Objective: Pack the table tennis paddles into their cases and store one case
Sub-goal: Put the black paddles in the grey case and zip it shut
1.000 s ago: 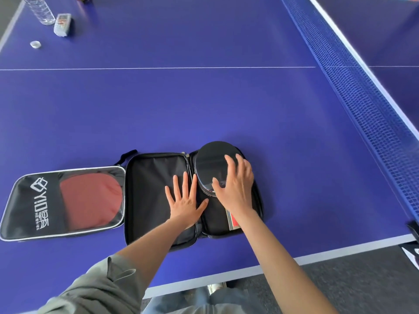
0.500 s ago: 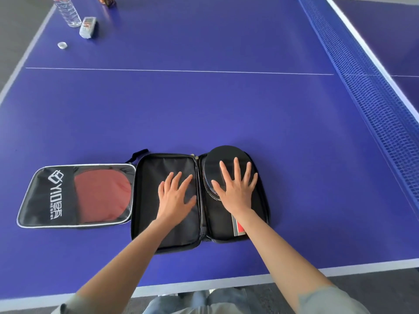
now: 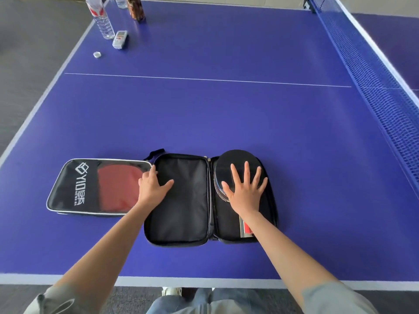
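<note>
Left hand [image 3: 152, 188] grip curls on open case [image 3: 181, 200] flap edge; right hand [image 3: 246, 191] flat, fingers spread, pressing black paddle [image 3: 235, 159]. Next: likely fold flap over, zip.

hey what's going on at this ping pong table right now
A person is packing table tennis paddles into cases. An open black case lies flat on the blue table. The right hand presses flat on a black paddle lying in the case's right half. The left hand grips the edge of the empty left half. Beside it lies a clear-fronted case already holding a red paddle.
</note>
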Available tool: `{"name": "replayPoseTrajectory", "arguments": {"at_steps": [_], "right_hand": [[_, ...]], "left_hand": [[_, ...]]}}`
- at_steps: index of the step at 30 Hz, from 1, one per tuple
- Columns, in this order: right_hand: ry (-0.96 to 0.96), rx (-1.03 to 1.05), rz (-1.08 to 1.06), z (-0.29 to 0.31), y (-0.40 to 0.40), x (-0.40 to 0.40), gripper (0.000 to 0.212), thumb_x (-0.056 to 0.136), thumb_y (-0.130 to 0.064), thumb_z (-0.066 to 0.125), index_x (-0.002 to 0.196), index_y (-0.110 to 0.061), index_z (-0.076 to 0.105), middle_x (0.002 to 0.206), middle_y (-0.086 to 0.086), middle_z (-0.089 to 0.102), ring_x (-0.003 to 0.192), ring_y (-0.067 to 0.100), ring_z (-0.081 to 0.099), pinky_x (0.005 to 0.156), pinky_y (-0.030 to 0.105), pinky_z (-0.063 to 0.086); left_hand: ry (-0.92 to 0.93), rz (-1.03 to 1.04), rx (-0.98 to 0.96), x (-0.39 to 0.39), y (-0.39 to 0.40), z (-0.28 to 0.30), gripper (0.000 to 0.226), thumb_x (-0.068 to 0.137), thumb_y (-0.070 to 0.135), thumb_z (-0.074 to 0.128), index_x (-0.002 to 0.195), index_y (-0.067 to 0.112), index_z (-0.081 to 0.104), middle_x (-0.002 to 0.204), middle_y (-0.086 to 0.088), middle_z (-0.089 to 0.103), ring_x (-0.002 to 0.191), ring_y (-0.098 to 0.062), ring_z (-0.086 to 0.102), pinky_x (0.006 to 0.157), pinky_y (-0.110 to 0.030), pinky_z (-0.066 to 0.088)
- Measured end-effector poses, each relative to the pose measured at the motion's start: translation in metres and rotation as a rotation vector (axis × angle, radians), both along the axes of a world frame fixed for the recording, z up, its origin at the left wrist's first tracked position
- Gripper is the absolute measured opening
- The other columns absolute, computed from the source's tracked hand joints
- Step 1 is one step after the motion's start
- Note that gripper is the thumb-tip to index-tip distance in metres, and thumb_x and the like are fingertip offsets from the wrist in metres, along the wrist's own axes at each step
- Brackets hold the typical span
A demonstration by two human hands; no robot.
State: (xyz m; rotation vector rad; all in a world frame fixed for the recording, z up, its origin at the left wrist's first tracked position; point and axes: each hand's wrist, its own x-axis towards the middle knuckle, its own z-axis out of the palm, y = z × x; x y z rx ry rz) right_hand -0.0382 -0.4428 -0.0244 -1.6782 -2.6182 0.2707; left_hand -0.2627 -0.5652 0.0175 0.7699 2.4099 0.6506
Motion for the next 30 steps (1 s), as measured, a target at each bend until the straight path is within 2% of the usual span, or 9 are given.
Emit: {"name": "replayPoseTrajectory", "arguments": {"at_steps": [5, 8, 11, 14, 19, 23, 27, 28, 30], "right_hand": [[-0.007, -0.024, 0.003, -0.001, 0.001, 0.000, 0.066, 0.090, -0.063, 0.031, 0.148, -0.035, 0.015, 0.159, 0.009, 0.008, 0.143, 0.045, 0.000, 0.110, 0.067, 0.009], [0.001, -0.018, 0.002, -0.001, 0.001, 0.001, 0.066, 0.090, -0.062, 0.031, 0.148, -0.035, 0.015, 0.159, 0.009, 0.009, 0.143, 0.046, 0.001, 0.110, 0.067, 0.009], [-0.005, -0.009, -0.007, -0.001, 0.001, 0.000, 0.066, 0.090, -0.062, 0.031, 0.148, -0.035, 0.015, 0.159, 0.009, 0.010, 0.143, 0.046, 0.002, 0.110, 0.067, 0.008], [-0.021, 0.007, -0.004, -0.002, 0.001, -0.001, 0.066, 0.090, -0.062, 0.031, 0.148, -0.035, 0.016, 0.159, 0.009, 0.011, 0.143, 0.046, 0.002, 0.110, 0.067, 0.008], [-0.032, -0.021, -0.004, -0.002, 0.000, 0.002, 0.067, 0.090, -0.063, 0.029, 0.148, -0.035, 0.014, 0.159, 0.009, 0.009, 0.143, 0.046, 0.001, 0.110, 0.067, 0.007], [-0.091, -0.132, 0.006, 0.005, 0.001, 0.001, 0.068, 0.090, -0.065, 0.022, 0.148, -0.037, 0.002, 0.160, 0.007, -0.005, 0.143, 0.042, -0.012, 0.112, 0.066, 0.001], [0.155, -0.402, -0.055, 0.038, 0.006, -0.005, 0.057, 0.094, -0.061, 0.019, 0.145, -0.037, 0.025, 0.160, 0.005, 0.001, 0.144, 0.036, -0.014, 0.112, 0.062, -0.008], [0.281, -0.531, -0.090, 0.052, 0.007, -0.007, 0.056, 0.094, -0.061, 0.016, 0.140, -0.036, 0.036, 0.159, 0.007, 0.014, 0.146, 0.034, -0.004, 0.115, 0.059, -0.003], [0.639, -0.822, -0.202, 0.081, 0.008, -0.006, 0.071, 0.085, -0.073, 0.017, 0.123, -0.031, 0.060, 0.139, 0.006, 0.052, 0.136, 0.027, 0.037, 0.114, 0.050, 0.023]], "left_hand": [[0.260, -0.193, -0.039, 0.000, 0.002, -0.006, 0.070, 0.088, 0.030, 0.061, 0.147, 0.019, 0.026, 0.153, -0.008, 0.022, 0.133, -0.034, 0.022, 0.108, -0.046, 0.025], [0.241, -0.228, -0.189, -0.014, 0.012, -0.011, 0.074, 0.088, 0.038, 0.059, 0.149, 0.021, 0.020, 0.156, -0.008, 0.015, 0.138, -0.034, 0.012, 0.111, -0.047, 0.020], [0.229, -0.248, -0.254, -0.027, 0.024, -0.018, 0.074, 0.088, 0.041, 0.058, 0.148, 0.020, 0.020, 0.150, -0.008, 0.030, 0.136, -0.035, 0.015, 0.111, -0.044, 0.021], [0.235, -0.170, -0.157, -0.034, 0.036, -0.015, 0.074, 0.085, 0.042, 0.062, 0.146, 0.022, 0.027, 0.136, -0.016, 0.043, 0.132, -0.039, 0.021, 0.110, -0.044, 0.023], [-0.201, 0.050, 0.168, -0.031, 0.026, 0.012, 0.077, 0.085, 0.043, 0.063, 0.148, 0.023, 0.022, 0.143, -0.004, 0.040, 0.133, -0.024, 0.038, 0.110, -0.038, 0.034], [-0.538, 0.011, 0.319, -0.005, 0.014, 0.041, 0.061, 0.090, 0.056, 0.046, 0.143, 0.027, 0.036, 0.145, 0.005, 0.044, 0.132, -0.013, 0.042, 0.113, -0.039, 0.032], [-0.673, -0.150, 0.359, 0.041, 0.030, 0.062, 0.048, 0.097, 0.055, 0.019, 0.130, 0.038, 0.050, 0.126, 0.012, 0.060, 0.110, -0.004, 0.059, 0.091, -0.025, 0.043], [-0.655, -0.169, 0.370, 0.052, 0.036, 0.064, 0.048, 0.098, 0.052, 0.017, 0.135, 0.039, 0.045, 0.128, 0.010, 0.058, 0.108, -0.005, 0.058, 0.088, -0.024, 0.043], [-0.619, -0.170, 0.390, 0.072, 0.049, 0.061, 0.048, 0.099, 0.050, 0.017, 0.141, 0.038, 0.035, 0.135, 0.006, 0.050, 0.117, -0.010, 0.052, 0.097, -0.029, 0.040]]}}
